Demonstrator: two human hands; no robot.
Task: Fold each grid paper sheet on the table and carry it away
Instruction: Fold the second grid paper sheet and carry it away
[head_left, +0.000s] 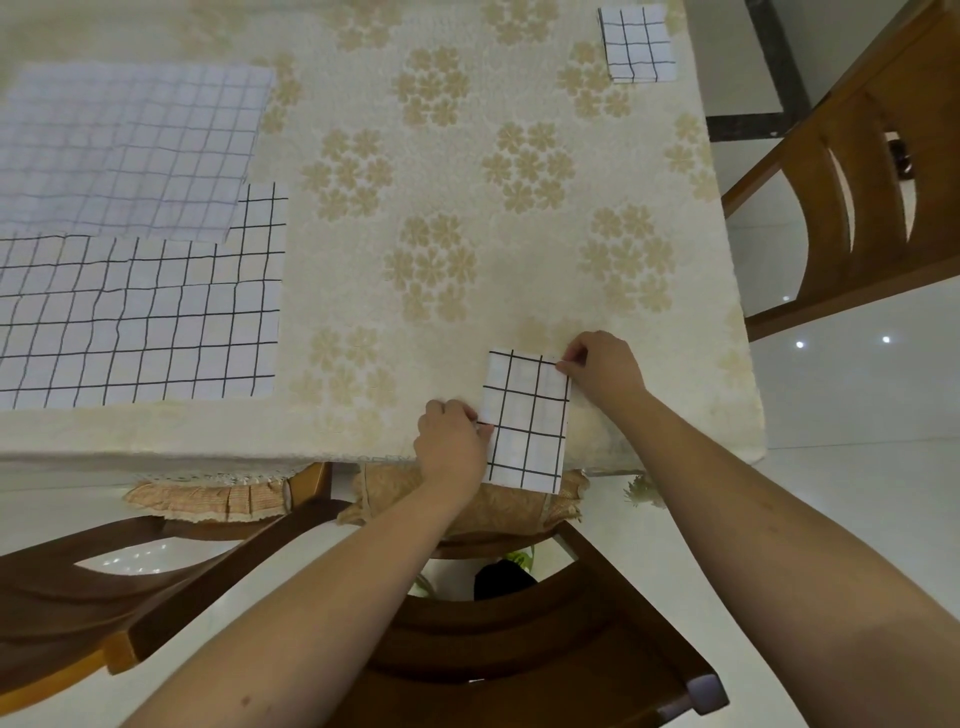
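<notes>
A folded grid paper sheet (527, 421) lies at the near edge of the table, its lower end hanging past the edge. My left hand (451, 441) pinches its left edge. My right hand (602, 366) pinches its top right corner. On the left of the table lie two unfolded grid sheets: one with bold black lines (140, 317), and a paler one (130, 150) overlapping its far side. A small folded grid sheet (636, 44) rests at the far right corner.
The table wears a cream cloth with tan flowers (431, 218). Wooden chairs stand near me below the table edge (545, 639), at the lower left (104, 582) and beyond the right side (857, 171). White floor shows on the right.
</notes>
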